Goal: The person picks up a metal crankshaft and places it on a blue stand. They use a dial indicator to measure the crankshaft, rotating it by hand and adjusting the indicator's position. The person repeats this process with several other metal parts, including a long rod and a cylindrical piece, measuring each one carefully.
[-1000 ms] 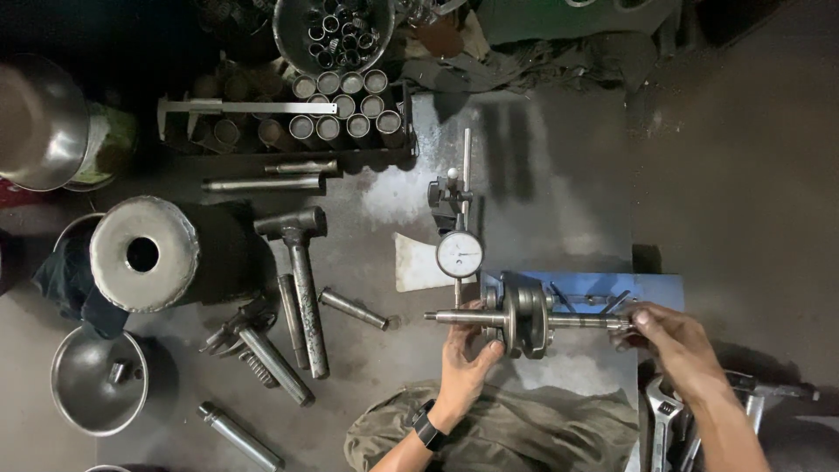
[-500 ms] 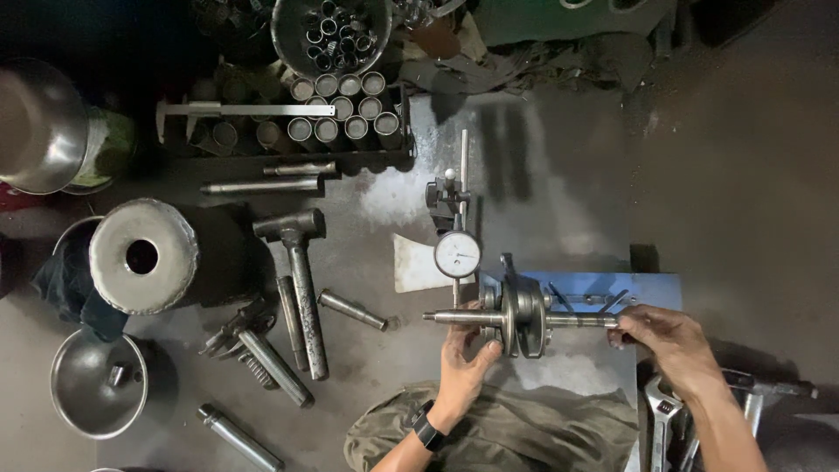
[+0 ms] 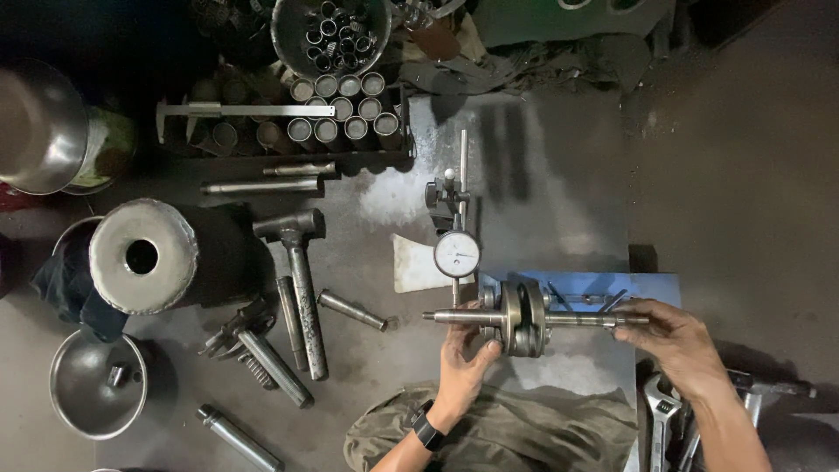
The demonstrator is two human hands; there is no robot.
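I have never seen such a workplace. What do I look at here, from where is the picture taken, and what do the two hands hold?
The one picture comes from a camera on the person's head, looking down at a dark workshop floor. The left hand and right hand hold a metal crankshaft, two round discs on a shaft, lying level over a blue stand. A dial gauge stands just behind it. To the left lie a hammer, steel pins, a large metal cylinder, a caliper and a tray of small sleeves.
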